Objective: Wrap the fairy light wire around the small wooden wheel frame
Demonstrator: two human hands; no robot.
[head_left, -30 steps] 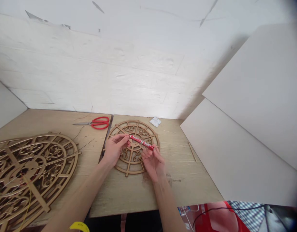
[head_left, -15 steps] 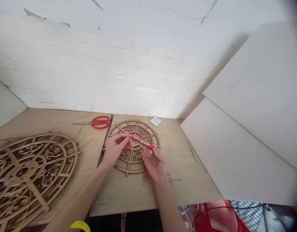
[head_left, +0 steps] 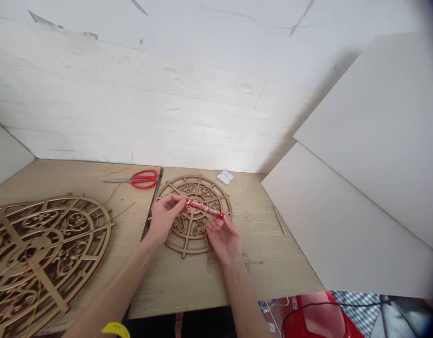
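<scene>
A slim red cylinder with white markings (head_left: 205,208) is held nearly level, its right end a little lower. It has a pale band near its middle; its exact kind is not clear. My left hand (head_left: 165,215) pinches the left end between thumb and fingers. At the other end, my right hand (head_left: 225,237) has its fingertips closed on the cylinder, palm partly turned up. Beneath both hands lies a round openwork wooden disc (head_left: 184,245) with spokes and scroll patterns, its middle partly covered by the hands and the cylinder.
Red-handled scissors (head_left: 143,179) lie at the back left. A larger stack of openwork wooden discs (head_left: 93,251) with loose wires sits at left. A small white packet (head_left: 225,177) is behind the disc, and a thin stick (head_left: 279,220) lies by the white panel (head_left: 329,225) on the right.
The view has shifted slightly. The red cylinder has turned a little, appearing more level, while both hands keep hold of its ends.
</scene>
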